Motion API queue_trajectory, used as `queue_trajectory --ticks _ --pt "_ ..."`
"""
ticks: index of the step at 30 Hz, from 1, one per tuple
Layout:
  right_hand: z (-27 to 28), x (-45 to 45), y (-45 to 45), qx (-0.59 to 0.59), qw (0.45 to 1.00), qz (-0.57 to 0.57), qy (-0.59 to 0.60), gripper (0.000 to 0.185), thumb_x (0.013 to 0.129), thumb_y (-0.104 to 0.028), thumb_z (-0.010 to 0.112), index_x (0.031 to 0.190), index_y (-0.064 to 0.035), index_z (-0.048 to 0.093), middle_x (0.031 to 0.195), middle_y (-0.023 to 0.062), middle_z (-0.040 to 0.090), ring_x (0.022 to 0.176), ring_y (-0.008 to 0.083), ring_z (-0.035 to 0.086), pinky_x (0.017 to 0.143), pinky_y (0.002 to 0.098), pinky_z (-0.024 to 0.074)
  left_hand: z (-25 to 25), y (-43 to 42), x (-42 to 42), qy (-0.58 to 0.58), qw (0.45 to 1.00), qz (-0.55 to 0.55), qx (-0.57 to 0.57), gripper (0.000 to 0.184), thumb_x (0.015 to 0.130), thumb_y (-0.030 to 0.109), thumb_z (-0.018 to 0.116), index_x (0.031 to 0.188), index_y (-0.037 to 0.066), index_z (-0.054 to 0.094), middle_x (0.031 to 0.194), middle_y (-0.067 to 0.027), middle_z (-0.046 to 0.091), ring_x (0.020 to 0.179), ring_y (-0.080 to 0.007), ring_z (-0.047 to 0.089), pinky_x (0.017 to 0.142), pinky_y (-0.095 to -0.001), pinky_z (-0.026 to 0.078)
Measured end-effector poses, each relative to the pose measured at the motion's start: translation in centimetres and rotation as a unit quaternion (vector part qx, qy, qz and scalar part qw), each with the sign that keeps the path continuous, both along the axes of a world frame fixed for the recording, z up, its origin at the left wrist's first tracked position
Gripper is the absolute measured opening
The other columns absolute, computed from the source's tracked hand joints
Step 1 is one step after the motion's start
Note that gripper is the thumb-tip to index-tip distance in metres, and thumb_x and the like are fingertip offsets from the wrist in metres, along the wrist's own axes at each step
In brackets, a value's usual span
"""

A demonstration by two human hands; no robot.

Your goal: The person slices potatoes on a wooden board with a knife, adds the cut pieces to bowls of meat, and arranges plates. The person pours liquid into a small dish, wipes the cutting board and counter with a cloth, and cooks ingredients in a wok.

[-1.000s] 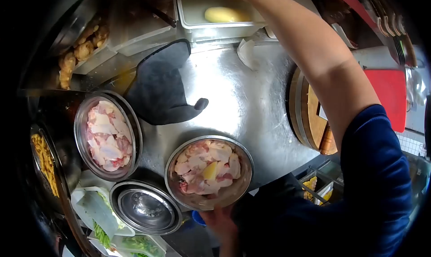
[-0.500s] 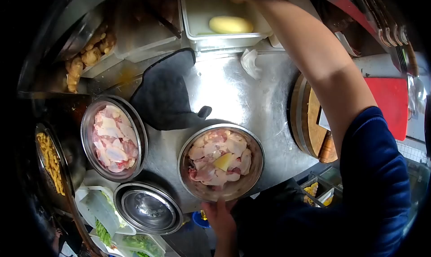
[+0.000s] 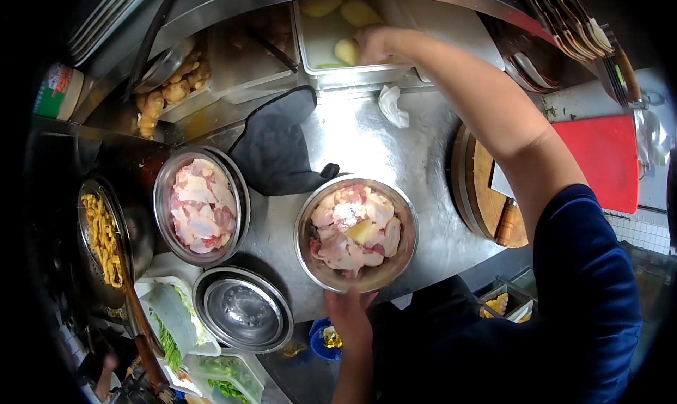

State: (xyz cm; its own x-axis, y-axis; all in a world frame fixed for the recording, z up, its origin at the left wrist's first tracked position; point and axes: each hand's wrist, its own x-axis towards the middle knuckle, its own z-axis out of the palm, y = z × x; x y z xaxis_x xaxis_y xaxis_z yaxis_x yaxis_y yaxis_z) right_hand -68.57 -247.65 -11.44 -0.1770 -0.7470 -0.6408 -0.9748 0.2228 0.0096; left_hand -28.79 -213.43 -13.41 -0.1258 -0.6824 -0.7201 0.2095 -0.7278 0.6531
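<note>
A steel bowl (image 3: 411, 263) of raw chicken pieces (image 3: 384, 210) stands at the counter's front edge. A pale yellow chunk (image 3: 362, 232) lies on top of the chicken, beside a bright white patch. My left hand (image 3: 349, 316) is closed on the bowl's near rim, its fingers partly hidden beneath. My right hand (image 3: 377, 44) reaches across the counter into a white tub (image 3: 331, 75) at the back. Its fingers are wrapped around the end of a peeled potato (image 3: 346, 51). More peeled potatoes (image 3: 360, 12) lie farther back in that tub.
Left of the bowl are a second bowl of chicken (image 3: 201, 210), nested steel bowls (image 3: 243, 312) and a black cloth (image 3: 275, 147). A cleaver (image 3: 506, 221) rests on the round chopping block (image 3: 486, 185) at right, near a red board (image 3: 596, 161). Ginger (image 3: 175, 92) sits back left.
My right hand has come lower in the tub and now holds a potato. The view has shifted, so the counter appears higher. My left hand stays at the bowl's rim.
</note>
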Motion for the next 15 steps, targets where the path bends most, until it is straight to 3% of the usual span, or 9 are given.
queue_trajectory --ticks 1,4,7,8,9,12,13,15 --pt "-0.1 -0.3 -0.1 0.019 0.999 -0.031 -0.026 0.08 0.074 -0.04 0.078 0.141 -0.003 0.055 0.132 0.0177 0.065 0.114 0.032 0.064 0.098 0.0399 0.052 0.1 -0.2 0.1 -0.002 1.0 -0.009 0.002 0.049 0.099 0.004 0.052 0.146 0.005 0.037 0.14 -0.0166 0.052 0.114 -0.0273 0.064 0.082 -0.0391 0.062" --pt "0.2 -1.3 1.2 -0.213 0.954 -0.139 -0.157 0.072 0.076 -0.04 0.079 0.136 -0.0055 0.06 0.122 0.0116 0.069 0.104 0.0257 0.067 0.09 0.0377 0.0547 -0.3 -0.3 -0.6 -0.015 1.0 -0.022 -0.001 0.047 0.101 0.006 0.051 0.145 0.004 0.037 0.138 -0.0177 0.053 0.112 -0.0273 0.064 0.082 -0.039 0.062" --pt "0.7 -1.6 1.6 -0.169 0.858 -0.337 -0.348 0.064 0.08 -0.046 0.078 0.13 -0.0087 0.064 0.116 0.0072 0.07 0.104 0.0181 0.067 0.088 0.0341 0.0537 -0.7 0.1 -1.5 0.013 1.0 -0.021 0.001 0.045 0.102 0.009 0.051 0.145 0.002 0.037 0.134 -0.0189 0.055 0.111 -0.0279 0.065 0.084 -0.0388 0.062" --pt "2.3 -1.0 3.2 -0.183 0.847 -0.356 -0.349 0.062 0.081 -0.047 0.077 0.128 -0.0091 0.065 0.115 0.0067 0.07 0.103 0.0169 0.066 0.088 0.0334 0.0535 -0.2 0.4 -0.7 0.035 0.999 -0.029 0.009 0.045 0.103 0.01 0.051 0.145 0.002 0.036 0.132 -0.0193 0.055 0.11 -0.0281 0.065 0.085 -0.0387 0.061" --pt "3.2 -1.3 3.6 -0.192 0.836 -0.366 -0.362 0.06 0.082 -0.048 0.077 0.127 -0.0094 0.066 0.113 0.0062 0.071 0.103 0.0157 0.066 0.088 0.0328 0.0532 0.5 0.7 -1.3 0.009 0.998 -0.027 0.058 0.038 0.103 0.014 0.053 0.138 -0.002 0.046 0.121 -0.0186 0.061 0.096 -0.0272 0.069 0.078 -0.0371 0.062" --pt "7.9 -2.4 9.1 -0.191 0.833 -0.354 -0.38 0.056 0.083 -0.047 0.077 0.12 -0.0069 0.07 0.112 0.0086 0.071 0.1 0.0179 0.068 0.086 0.0319 0.0551 1.4 2.7 0.5 -0.054 0.953 -0.262 0.144 0.033 0.103 0.019 0.057 0.126 -0.004 0.057 0.108 -0.0158 0.066 0.08 -0.0242 0.071 0.067 -0.0347 0.061" --pt "8.9 -2.9 11.8 -0.196 0.851 -0.325 -0.363 0.059 0.082 -0.048 0.077 0.122 -0.0061 0.069 0.112 0.0105 0.071 0.099 0.0188 0.068 0.088 0.0333 0.055 2.2 4.0 -0.1 -0.087 0.945 -0.303 0.089 0.029 0.101 0.02 0.062 0.117 -0.004 0.063 0.098 -0.0126 0.068 0.072 -0.0211 0.07 0.06 -0.0324 0.06" --pt "12.2 -2.7 19.6 -0.238 0.883 -0.246 -0.321 0.07 0.081 -0.051 0.076 0.129 -0.0025 0.066 0.111 0.0176 0.072 0.097 0.0229 0.07 0.09 0.0364 0.0546 3.6 6.2 -1.8 -0.095 0.933 -0.345 -0.045 0.032 0.099 0.021 0.065 0.117 -0.005 0.063 0.095 -0.011 0.068 0.071 -0.0163 0.069 0.06 -0.0296 0.058"
